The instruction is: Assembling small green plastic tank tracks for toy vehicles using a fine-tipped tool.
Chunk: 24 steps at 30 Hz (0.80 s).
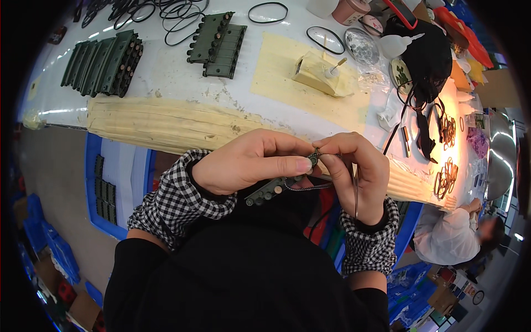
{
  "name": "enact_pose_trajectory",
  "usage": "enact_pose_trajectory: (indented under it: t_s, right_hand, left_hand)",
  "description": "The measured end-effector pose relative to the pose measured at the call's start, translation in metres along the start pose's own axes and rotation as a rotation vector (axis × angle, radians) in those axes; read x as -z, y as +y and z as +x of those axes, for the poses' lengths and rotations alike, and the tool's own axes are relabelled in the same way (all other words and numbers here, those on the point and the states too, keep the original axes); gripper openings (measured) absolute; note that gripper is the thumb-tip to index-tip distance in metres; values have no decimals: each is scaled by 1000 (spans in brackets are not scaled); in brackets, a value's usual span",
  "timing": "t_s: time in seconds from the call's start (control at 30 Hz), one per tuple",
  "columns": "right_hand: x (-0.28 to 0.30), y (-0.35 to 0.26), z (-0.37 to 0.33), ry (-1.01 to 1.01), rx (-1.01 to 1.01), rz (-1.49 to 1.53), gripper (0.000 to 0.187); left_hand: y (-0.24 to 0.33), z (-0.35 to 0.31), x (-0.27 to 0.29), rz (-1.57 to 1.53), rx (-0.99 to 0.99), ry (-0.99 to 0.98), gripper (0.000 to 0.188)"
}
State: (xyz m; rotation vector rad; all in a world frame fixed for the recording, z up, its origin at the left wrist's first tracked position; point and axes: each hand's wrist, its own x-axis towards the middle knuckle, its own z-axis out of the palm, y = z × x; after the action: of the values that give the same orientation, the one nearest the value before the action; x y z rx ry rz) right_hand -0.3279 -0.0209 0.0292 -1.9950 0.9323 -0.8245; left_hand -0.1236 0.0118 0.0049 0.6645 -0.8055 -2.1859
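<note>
Just off the table's near edge, my left hand point(238, 166) grips a small dark green model tank hull point(271, 190) with a row of road wheels along its side. A thin black track point(311, 188) hangs in a loop from it. Thumb and forefinger of my right hand point(365, 169) pinch at the hull's far end, touching the left fingertips. Metal tweezers point(355, 193) lie within the right hand, pointing down. The exact pinch point is partly covered by my fingers.
Green hull parts stand in a left stack point(102, 63) and a middle stack point(218, 47). Black loops point(268, 12) lie behind. A yellow block point(321, 77) holds a small bottle. Blue trays point(97, 182) sit below the table. Another person point(451, 238) is at the right.
</note>
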Motion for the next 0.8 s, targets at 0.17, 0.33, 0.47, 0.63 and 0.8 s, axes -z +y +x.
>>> enact_pose_trajectory:
  t_s: [0.17,0.33,0.47,0.63,0.8]
  right_hand:
    - [0,2,-2,20,-1,34,10]
    - [1,-5,-1,14,3,-35,10]
    - [-1,-3,-3,50,6,8,9]
    - [-1,-13,-3,45,-1,-70,10]
    - [-1,-10,-3,55,59,-100,11]
  left_hand:
    - [-4,1,1,-5,-11,33,41]
    - [-7,3,-1,-3,-46,43,41]
    - [-7,3,-2,-36,-51,50,41]
    - [-5,2,-3,-61,-29,32,42]
    - [-9,3,-6,-61,-57,70,40]
